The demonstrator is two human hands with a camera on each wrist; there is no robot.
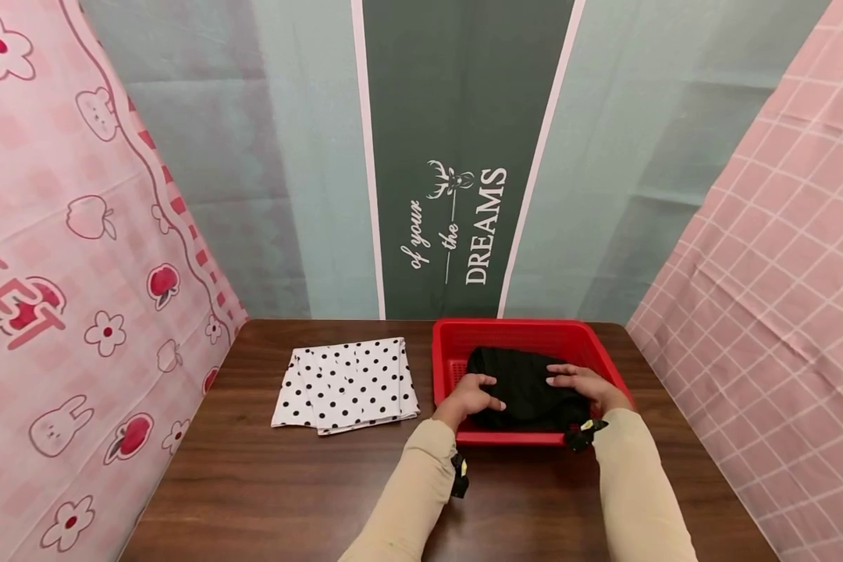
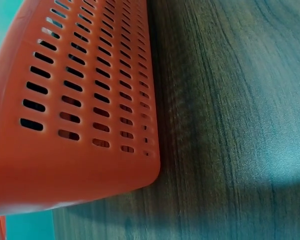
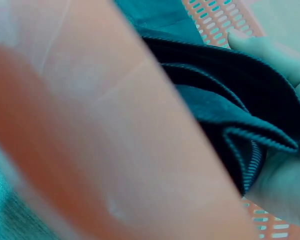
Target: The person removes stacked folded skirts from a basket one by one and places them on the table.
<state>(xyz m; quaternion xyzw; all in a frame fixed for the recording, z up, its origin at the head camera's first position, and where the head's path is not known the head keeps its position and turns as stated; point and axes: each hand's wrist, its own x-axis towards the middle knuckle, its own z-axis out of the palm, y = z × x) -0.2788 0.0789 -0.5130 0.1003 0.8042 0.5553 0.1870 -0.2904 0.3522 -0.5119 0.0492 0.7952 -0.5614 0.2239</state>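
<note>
A bundle of folded black cloth [image 1: 520, 389] lies inside a red plastic basket [image 1: 509, 439]. My left hand [image 1: 469, 396] touches the cloth's left side, thumb and forefinger spread apart; its other fingers are hidden. On the opposite side, my right hand [image 1: 590, 384] rests its extended fingers on the cloth. The right wrist view shows stitched, layered edges of the dark cloth [image 3: 215, 107] against a hand [image 3: 285, 185], partly behind a blurred basket rim [image 3: 115, 125]. Only the slotted basket wall [image 2: 85, 165] and table appear in the left wrist view; the left hand is out of that view.
A folded white cloth with black polka dots [image 1: 351, 386] lies left of the basket on the brown wooden table [image 1: 288, 499]. Patterned pink curtains [image 1: 112, 234] hang at both sides, and a green and grey curtain [image 1: 435, 101] hangs behind.
</note>
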